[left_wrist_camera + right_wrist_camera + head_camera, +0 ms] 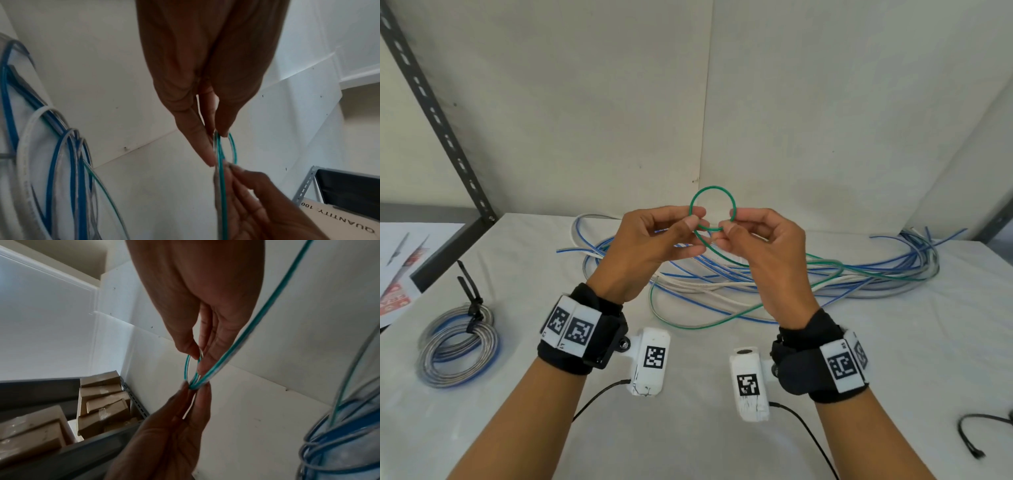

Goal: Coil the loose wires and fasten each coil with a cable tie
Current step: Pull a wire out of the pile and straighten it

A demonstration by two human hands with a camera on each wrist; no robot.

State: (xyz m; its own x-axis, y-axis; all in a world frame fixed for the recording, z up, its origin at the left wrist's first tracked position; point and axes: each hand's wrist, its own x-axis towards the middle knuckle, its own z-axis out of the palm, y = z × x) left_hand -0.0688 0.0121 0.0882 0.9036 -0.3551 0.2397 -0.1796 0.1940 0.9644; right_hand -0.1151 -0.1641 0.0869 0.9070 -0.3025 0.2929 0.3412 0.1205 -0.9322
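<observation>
The thin green-sheathed wire stands as one small upright loop above the white table. My left hand and right hand pinch its crossing; I judge its slack trails rightward and down, nearer my right.

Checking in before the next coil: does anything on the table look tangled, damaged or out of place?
Nothing damaged. The green wire still trails into the loose wire pile, crossing blue strands, so it may snag. Both hands pinch its first loop.
</observation>
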